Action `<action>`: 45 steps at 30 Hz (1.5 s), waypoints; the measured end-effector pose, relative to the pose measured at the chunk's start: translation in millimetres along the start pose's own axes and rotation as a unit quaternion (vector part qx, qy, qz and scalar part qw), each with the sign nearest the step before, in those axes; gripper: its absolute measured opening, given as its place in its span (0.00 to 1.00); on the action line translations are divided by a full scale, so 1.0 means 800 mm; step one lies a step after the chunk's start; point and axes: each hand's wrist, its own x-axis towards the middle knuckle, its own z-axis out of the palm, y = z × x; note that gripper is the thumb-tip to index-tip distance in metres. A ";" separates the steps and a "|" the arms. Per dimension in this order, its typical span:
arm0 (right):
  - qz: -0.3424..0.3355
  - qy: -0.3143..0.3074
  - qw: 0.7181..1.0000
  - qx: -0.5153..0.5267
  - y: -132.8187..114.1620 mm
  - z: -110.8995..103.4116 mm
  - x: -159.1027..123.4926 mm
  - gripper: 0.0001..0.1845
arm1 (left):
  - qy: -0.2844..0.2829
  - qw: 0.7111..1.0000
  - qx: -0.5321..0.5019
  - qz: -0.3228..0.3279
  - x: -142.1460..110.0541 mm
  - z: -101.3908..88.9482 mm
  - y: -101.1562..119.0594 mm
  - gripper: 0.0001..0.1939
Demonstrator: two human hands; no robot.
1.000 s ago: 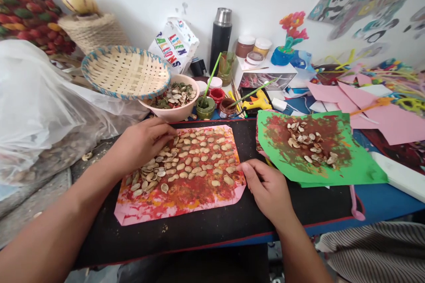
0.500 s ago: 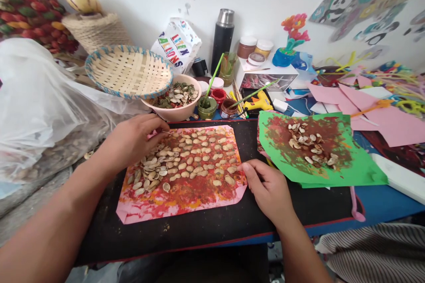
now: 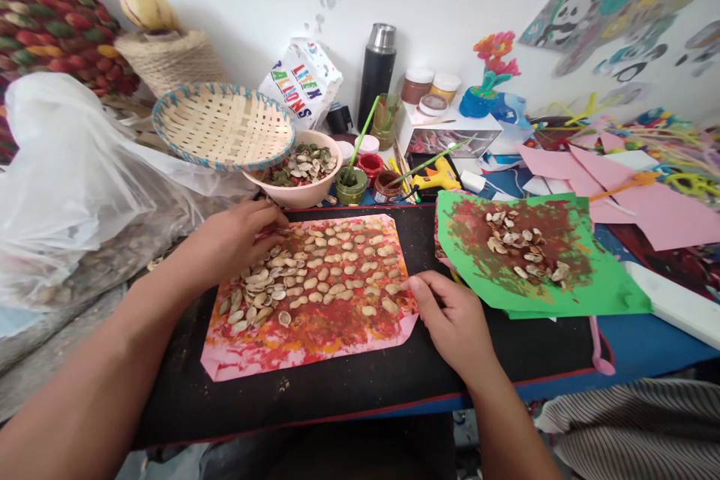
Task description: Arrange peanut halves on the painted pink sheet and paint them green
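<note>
A pink sheet point(image 3: 315, 337) smeared with red and orange paint lies on a black mat point(image 3: 360, 382). Several pistachio shells point(image 3: 326, 270) sit in rows on it. My left hand point(image 3: 233, 240) rests at the sheet's upper left corner, fingers curled with the tips pinched over the shells; what they hold is hidden. My right hand point(image 3: 453, 322) presses on the sheet's right edge, fingers bent and together, holding the paper down.
A pink bowl of shells point(image 3: 298, 172) stands behind the sheet under a woven basket point(image 3: 222, 124). Paint pots with brushes point(image 3: 352, 184), a yellow glue gun point(image 3: 436, 176) and a flask point(image 3: 376, 71) stand at the back. A green painted sheet point(image 3: 596, 285) with shells lies right; a plastic bag point(image 3: 67, 180) left.
My left hand drew back slightly from the shell rows toward the sheet's upper left corner. The view shifted a little. My right hand stayed on the sheet's edge.
</note>
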 end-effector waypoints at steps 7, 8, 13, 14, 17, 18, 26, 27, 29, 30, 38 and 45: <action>-0.004 -0.001 1.000 -0.001 0.000 0.001 0.000 0.26 | -0.038 0.998 -0.044 0.018 -0.002 -0.010 -0.008 0.22; -0.005 -0.001 1.000 0.000 0.000 0.001 0.000 0.25 | -0.040 0.998 -0.040 0.017 -0.002 -0.010 -0.007 0.22; -0.017 -0.002 1.000 -0.006 0.003 0.002 -0.002 0.24 | -0.042 0.999 -0.007 -0.001 -0.001 -0.001 -0.002 0.21; -0.020 -0.003 1.000 -0.009 0.003 0.002 -0.002 0.24 | -0.034 0.999 0.000 -0.006 -0.001 0.001 -0.001 0.21; -0.027 -0.004 1.000 -0.015 0.002 0.001 -0.001 0.23 | -0.008 1.000 0.002 -0.016 0.000 0.000 0.004 0.22; -0.029 -0.004 0.999 -0.016 0.001 0.001 -0.001 0.23 | -0.002 1.000 -0.006 -0.015 0.000 -0.003 0.006 0.22; -0.034 -0.004 0.999 -0.022 -0.001 0.001 -0.001 0.21 | -0.122 0.984 -0.124 0.043 -0.010 -0.035 0.025 0.20; -0.035 -0.004 0.999 -0.023 0.000 0.001 -0.001 0.21 | -0.132 0.983 -0.122 0.043 -0.010 -0.033 0.027 0.19; -0.033 -0.003 0.999 -0.026 0.001 0.002 -0.001 0.21 | -0.136 0.983 -0.119 0.043 -0.011 -0.028 0.027 0.19; -0.032 -0.003 0.999 -0.028 0.001 0.002 -0.001 0.22 | -0.132 0.983 -0.121 0.046 -0.011 -0.025 0.027 0.19; -0.037 -0.004 0.999 -0.030 -0.002 0.000 0.001 0.22 | -0.126 0.976 -0.179 0.015 -0.011 -0.027 0.026 0.25; -0.042 -0.003 0.999 -0.023 -0.003 0.001 -0.001 0.20 | -0.092 0.970 -0.205 -0.091 -0.005 -0.028 0.036 0.30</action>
